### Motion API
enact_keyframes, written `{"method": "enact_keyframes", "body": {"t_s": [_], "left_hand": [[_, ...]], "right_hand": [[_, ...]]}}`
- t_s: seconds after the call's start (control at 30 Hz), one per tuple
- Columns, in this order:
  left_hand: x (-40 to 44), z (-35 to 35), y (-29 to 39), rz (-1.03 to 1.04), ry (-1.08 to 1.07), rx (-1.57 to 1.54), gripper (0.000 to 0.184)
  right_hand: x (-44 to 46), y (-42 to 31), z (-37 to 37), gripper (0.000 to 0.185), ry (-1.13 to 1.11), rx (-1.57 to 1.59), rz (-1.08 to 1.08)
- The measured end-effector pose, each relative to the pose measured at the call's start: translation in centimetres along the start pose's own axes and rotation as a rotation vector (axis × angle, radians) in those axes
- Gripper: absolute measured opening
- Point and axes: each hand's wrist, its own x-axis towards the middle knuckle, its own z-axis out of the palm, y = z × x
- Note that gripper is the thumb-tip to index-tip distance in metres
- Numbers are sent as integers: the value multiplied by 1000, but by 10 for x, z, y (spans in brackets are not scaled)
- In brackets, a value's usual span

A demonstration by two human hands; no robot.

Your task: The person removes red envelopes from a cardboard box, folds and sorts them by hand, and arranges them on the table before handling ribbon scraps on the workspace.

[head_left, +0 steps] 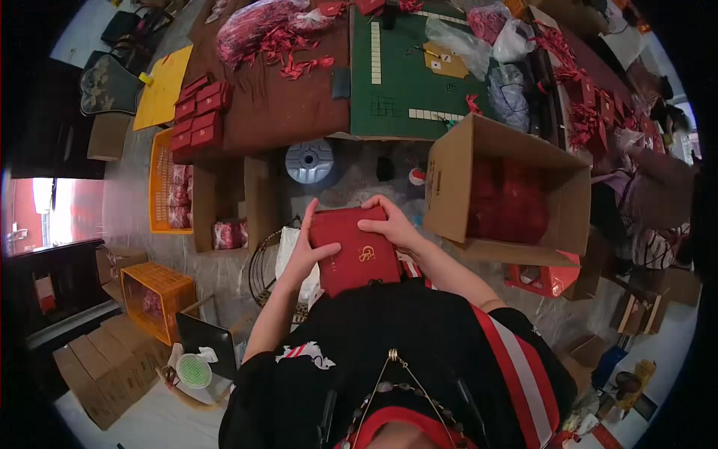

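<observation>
Beads make up part of one necklace (pixel 385 387), with a thin chain and a small gold piece, hanging over one black shirt (pixel 419 329) with red and white stripes. Two bare hands hold one red box (pixel 348 273) in front of the tummy. The left hand (pixel 305 251) is clamped on its left side, thumb flat on top. The right hand (pixel 393 226) is clamped on the far right corner, thumb on top too. The hands are near each other but do not touch. The box has a flat top, straight edges and curly gold letters.

Past the box sits one round blue plastic stool (pixel 310 162) with a hole in its middle. To the right stands one big open carton (pixel 449 179) made of stiff brown cardboard. Red things lie inside it, too dim to count. On the left are two orange plastic crates (pixel 157 213) with holes in their walls. Farther off, a brown table (pixel 292 112) has a pile of small red boxes (pixel 202 123), too tightly packed to count. One green table (pixel 400 82) is beside it.
</observation>
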Motion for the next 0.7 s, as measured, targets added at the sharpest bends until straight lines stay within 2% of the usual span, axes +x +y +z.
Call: {"method": "enact_keyframes", "body": {"t_s": [0.07,0.1,0.13,0.2,0.23,0.33,0.43,0.5,0.6,0.63,0.7], "left_hand": [[10,-14,-13,1,110,-139,88],[14,-9,-7,6,169,-212,69],[19,-15,-8,-12,171,-217,69],[30,-25,-12,13,142,-184,52],[32,-24,-9,20,184,-209,36],[37,-35,-22,10,218,-350,26],[32,-33,-30,25,432,-297,19],[30,-34,-34,20,493,-265,18],[31,-23,-15,-35,427,-370,32],[30,-17,-7,-44,443,-352,52],[30,-9,-5,-34,445,-270,67]], "right_hand": [[6,-3,12,41,11,-16,32],[10,-8,17,42,11,-42,45],[11,-17,21,41,20,-76,30],[24,-16,21,43,51,-114,-11],[28,-20,23,44,76,-192,-104],[51,-22,21,40,10,-153,-88],[72,-21,17,38,-131,-177,-8],[78,-20,19,37,-159,-211,-41],[78,-26,17,39,-140,-229,-120],[79,-24,13,39,-152,-225,-122],[83,-24,8,39,-77,-199,-155]]}}
